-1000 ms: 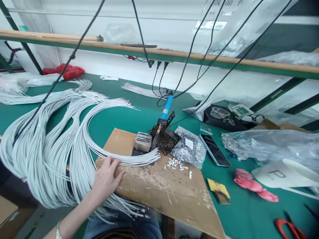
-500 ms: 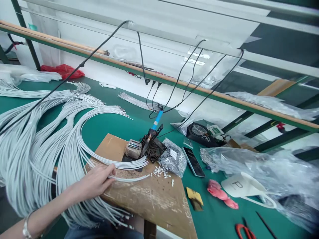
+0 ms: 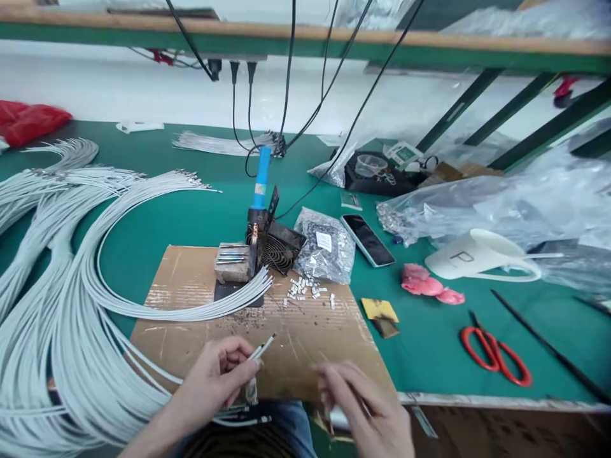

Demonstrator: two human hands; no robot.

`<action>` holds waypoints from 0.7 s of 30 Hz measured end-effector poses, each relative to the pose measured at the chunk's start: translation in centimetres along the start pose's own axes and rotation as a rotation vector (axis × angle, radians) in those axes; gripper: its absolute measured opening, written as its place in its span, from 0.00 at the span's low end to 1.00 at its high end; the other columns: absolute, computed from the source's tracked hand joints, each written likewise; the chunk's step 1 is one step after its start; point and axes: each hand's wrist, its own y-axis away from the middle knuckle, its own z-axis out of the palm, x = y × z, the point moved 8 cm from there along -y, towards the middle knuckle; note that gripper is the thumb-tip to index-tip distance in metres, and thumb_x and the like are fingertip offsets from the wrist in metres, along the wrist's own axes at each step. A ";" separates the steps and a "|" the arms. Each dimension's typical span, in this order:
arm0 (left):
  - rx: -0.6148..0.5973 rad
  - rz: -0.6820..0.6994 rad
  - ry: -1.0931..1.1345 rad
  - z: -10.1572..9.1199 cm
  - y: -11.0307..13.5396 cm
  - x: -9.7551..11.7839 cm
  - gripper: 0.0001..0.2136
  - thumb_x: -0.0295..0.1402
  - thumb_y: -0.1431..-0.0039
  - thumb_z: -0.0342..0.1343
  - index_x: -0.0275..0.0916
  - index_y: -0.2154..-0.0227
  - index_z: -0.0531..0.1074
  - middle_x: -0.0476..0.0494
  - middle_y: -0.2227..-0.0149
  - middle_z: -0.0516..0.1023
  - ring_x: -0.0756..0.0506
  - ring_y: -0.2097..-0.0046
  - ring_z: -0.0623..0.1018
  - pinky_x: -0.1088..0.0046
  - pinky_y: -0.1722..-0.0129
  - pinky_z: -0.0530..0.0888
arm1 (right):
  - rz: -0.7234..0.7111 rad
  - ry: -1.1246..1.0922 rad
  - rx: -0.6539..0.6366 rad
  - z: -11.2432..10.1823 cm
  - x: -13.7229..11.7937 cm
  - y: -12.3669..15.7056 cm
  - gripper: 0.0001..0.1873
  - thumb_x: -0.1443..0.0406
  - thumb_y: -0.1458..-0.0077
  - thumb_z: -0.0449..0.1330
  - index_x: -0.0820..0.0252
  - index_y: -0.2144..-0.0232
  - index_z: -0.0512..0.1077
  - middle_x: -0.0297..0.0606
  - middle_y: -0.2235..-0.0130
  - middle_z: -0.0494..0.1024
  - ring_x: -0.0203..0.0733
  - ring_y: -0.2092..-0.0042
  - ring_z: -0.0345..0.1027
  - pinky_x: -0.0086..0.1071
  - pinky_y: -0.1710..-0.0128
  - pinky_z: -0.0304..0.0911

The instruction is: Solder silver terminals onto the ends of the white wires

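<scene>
My left hand (image 3: 214,381) pinches a couple of thin white cables (image 3: 263,346) near their ends, above the front of a cardboard sheet (image 3: 310,340). To its right, my right hand (image 3: 365,407) is smeared by motion with its fingers curled; whether they hold anything I cannot make out. A large bundle of white cables (image 3: 90,343) spreads over the left side. One bunch of cable ends (image 3: 238,303) curves onto the cardboard. Behind it, a soldering iron with a blue handle (image 3: 261,175) stands beside a tip-cleaning block (image 3: 232,262). Small white connectors (image 3: 305,288) lie scattered on the cardboard.
A bag of parts (image 3: 329,245) and a phone (image 3: 367,240) lie behind the connectors. At right are a white cup (image 3: 477,257), pink cloth (image 3: 429,285), a yellow sponge (image 3: 380,310) and red-handled scissors (image 3: 494,353). Black cords (image 3: 291,70) hang from above.
The view has swung right and down. My left hand has come nearer the cable ends, now pinched upright, and my right hand has entered the view.
</scene>
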 end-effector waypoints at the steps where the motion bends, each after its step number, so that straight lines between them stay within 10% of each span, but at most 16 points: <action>1: 0.008 -0.011 0.024 -0.2 0.3 -0.2 0.19 0.52 0.37 0.55 0.38 0.68 0.69 0.57 0.78 0.63 0.55 0.82 0.57 0.77 0.82 0.52 | 0.023 -0.021 -0.041 1.7 -0.2 -0.8 0.09 0.57 0.40 0.67 0.53 0.68 0.84 0.33 0.73 0.76 0.35 0.76 0.67 0.27 0.76 0.62; 6: 0.021 -0.055 0.127 -0.8 1.6 -0.8 0.22 0.55 0.38 0.57 0.37 0.69 0.73 0.56 0.78 0.64 0.55 0.81 0.58 0.78 0.82 0.55 | 0.080 -0.106 -0.200 7.1 -0.4 -3.3 0.02 0.63 0.47 0.71 0.54 0.70 0.84 0.32 0.73 0.77 0.35 0.74 0.67 0.27 0.74 0.62; 12: 0.105 -0.020 0.277 -1.6 1.1 0.3 0.17 0.48 0.34 0.58 0.37 0.67 0.75 0.46 0.76 0.79 0.47 0.72 0.78 0.74 0.67 0.71 | 0.082 -0.127 -0.272 7.9 0.0 -3.8 0.07 0.66 0.46 0.70 0.58 0.75 0.80 0.33 0.75 0.75 0.36 0.72 0.65 0.28 0.72 0.58; 21: 0.067 -0.099 0.308 -0.6 0.3 0.7 0.19 0.49 0.38 0.63 0.38 0.73 0.69 0.55 0.77 0.65 0.53 0.75 0.58 0.77 0.77 0.53 | 0.092 -0.307 -0.289 7.8 0.6 -4.3 0.16 0.58 0.45 0.71 0.59 0.79 0.77 0.31 0.77 0.69 0.36 0.74 0.60 0.30 0.75 0.53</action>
